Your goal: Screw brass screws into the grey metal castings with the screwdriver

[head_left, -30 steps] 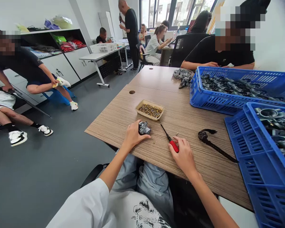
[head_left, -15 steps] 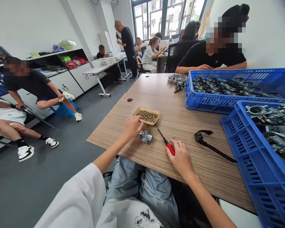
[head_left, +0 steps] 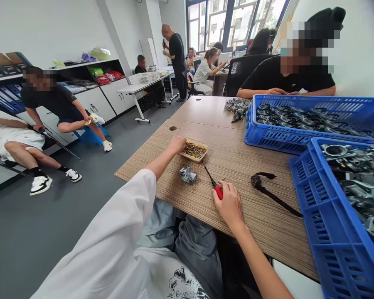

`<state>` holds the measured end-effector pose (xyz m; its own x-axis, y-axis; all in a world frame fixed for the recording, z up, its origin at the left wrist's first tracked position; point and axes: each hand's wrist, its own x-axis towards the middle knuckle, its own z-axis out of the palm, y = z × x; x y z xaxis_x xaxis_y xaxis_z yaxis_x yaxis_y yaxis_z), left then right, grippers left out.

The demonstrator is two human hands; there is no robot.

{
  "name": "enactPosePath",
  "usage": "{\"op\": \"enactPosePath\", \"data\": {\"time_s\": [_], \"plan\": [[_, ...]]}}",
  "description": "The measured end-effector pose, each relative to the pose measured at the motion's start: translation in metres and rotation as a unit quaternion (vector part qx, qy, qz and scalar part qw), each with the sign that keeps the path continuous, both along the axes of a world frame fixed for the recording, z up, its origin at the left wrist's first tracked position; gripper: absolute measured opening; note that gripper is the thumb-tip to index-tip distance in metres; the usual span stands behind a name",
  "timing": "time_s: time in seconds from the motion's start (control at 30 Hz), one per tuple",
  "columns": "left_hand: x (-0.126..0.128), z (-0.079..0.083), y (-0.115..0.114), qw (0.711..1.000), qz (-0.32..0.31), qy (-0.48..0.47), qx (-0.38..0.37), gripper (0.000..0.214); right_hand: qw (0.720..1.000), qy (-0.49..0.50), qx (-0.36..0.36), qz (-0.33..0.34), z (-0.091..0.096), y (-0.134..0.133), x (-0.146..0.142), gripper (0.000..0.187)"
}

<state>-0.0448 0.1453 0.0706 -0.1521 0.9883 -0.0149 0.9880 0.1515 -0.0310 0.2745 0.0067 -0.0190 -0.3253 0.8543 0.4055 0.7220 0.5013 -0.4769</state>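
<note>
My left hand [head_left: 177, 144] reaches over the near rim of a small tan tray [head_left: 203, 156] full of small brass screws [head_left: 194, 150], its fingers curled at the screws; what they hold is hidden. A small grey metal part [head_left: 188, 175] lies on the wooden table [head_left: 237, 166] just in front of the tray, untouched. My right hand [head_left: 229, 203] rests on the table with its fingers closed round the red handle of a screwdriver [head_left: 214, 185], whose dark shaft points up and to the left. A few loose screws [head_left: 223, 179] lie beside it.
A black strap-like tool [head_left: 269, 190] lies right of the screwdriver. Two blue crates [head_left: 327, 216] [head_left: 277, 139] of grey metal parts fill the right side. A person in black sits across the table. Other people sit and stand around the room to the left and behind.
My left hand let go of the grey part, left it on the table, and moved forward to the screw tray. My right hand stayed on the screwdriver.
</note>
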Motion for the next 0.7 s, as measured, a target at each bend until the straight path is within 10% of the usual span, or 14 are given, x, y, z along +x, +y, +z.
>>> {"op": "enactPosePath", "data": {"time_s": [0.7], "plan": [[0.005,0.021,-0.001,0.999,-0.01,0.029,-0.023,0.018,0.999,0.01,-0.034,-0.011,0.009,-0.005,-0.006,0.029]]}}
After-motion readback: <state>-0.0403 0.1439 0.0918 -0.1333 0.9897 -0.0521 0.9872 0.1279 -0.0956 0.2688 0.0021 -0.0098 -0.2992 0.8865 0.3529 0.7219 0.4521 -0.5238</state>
